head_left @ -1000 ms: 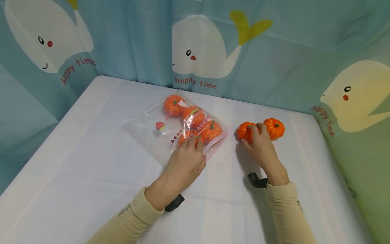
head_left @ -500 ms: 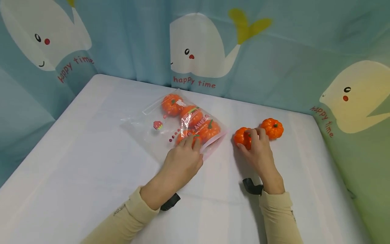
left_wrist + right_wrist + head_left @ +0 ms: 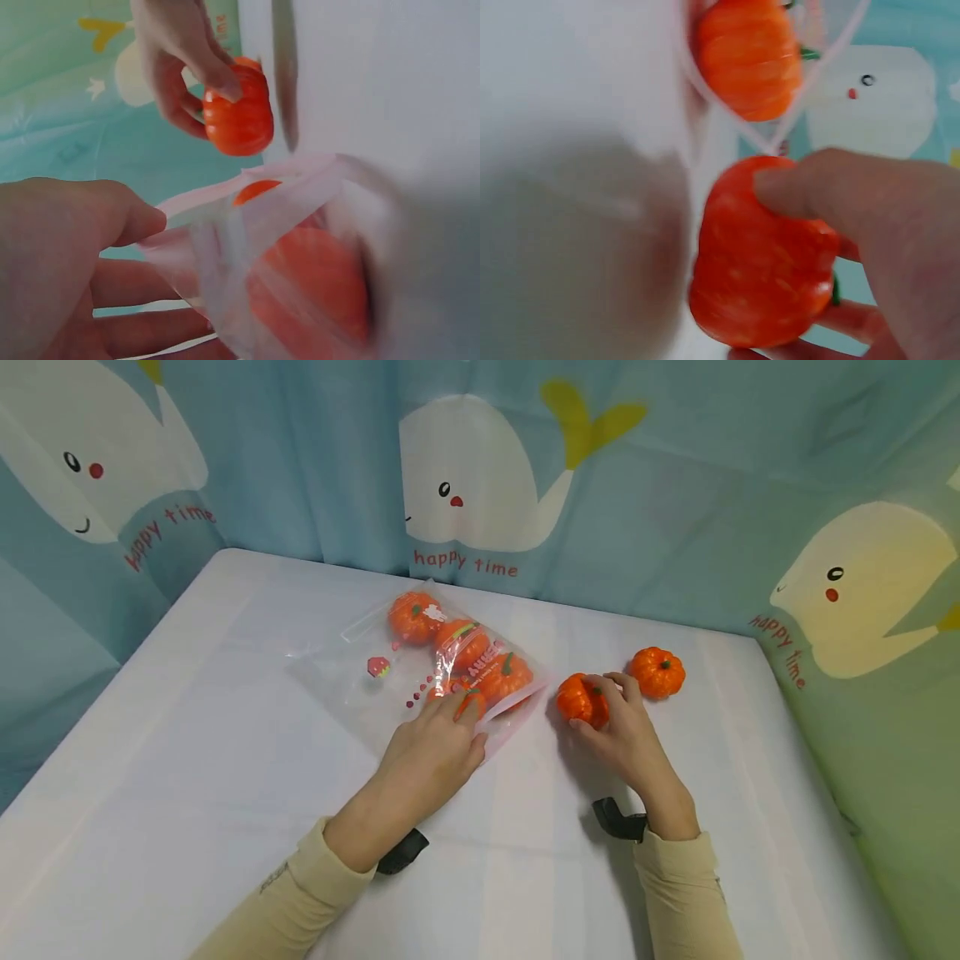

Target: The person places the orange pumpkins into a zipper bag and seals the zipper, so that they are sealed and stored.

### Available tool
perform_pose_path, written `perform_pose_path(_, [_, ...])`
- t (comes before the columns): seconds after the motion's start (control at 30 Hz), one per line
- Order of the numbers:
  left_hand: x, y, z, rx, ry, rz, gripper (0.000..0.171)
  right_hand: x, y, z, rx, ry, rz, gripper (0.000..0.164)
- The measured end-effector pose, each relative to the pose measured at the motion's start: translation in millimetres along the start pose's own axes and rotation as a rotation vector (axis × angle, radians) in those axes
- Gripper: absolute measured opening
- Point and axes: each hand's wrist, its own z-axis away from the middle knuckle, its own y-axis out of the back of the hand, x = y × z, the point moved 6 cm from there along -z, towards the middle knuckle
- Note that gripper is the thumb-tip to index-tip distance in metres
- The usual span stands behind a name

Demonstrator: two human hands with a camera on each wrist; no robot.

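Observation:
A clear zip bag (image 3: 337, 677) with pink trim lies on the table, holding several small orange toy pumpkins (image 3: 414, 617). My left hand (image 3: 429, 758) pinches the bag's rim near its mouth, thumb against fingers; in the left wrist view the pink edge (image 3: 217, 196) stands parted, with a pumpkin inside. Just right of that mouth, my right hand (image 3: 630, 735) grips another toy pumpkin (image 3: 574, 700) between thumb and fingers. The right wrist view shows this pumpkin (image 3: 761, 259) close to the pink bag edge, its green stem turned toward the palm.
One more toy pumpkin (image 3: 657, 673) sits on the white table (image 3: 187, 760), behind and to the right of my right hand. A blue-green curtain (image 3: 337, 460) with whale prints hangs along the table's back and sides. Black mounts (image 3: 618, 820) are worn at both wrists.
My right hand has drawn the gripped pumpkin left, away from the loose one and nearer the bag's mouth. The left hand keeps its hold on the bag. The head view has shifted slightly.

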Motion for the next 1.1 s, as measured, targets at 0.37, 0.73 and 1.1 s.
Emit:
perform_pose_path(0.37, [1.9, 3.7, -9.5, 0.051, -0.015, -0.031, 0.02, -48.0, 4.7, 12.8, -0.236, 0.152, -0.044, 0.055])
perform_pose_path(0.73, [16.1, -2.8, -17.4, 0.011, -0.06, -0.073, 0.018, -66.3, -17.6, 19.7, -0.29, 0.247, -0.091, 0.056])
perform_pose_path(1.1, [20.7, 0.8, -20.8, -0.011, -0.146, -0.192, 0.012, -75.5, -23.8, 16.0, -0.274, 0.283, -0.138, 0.059])
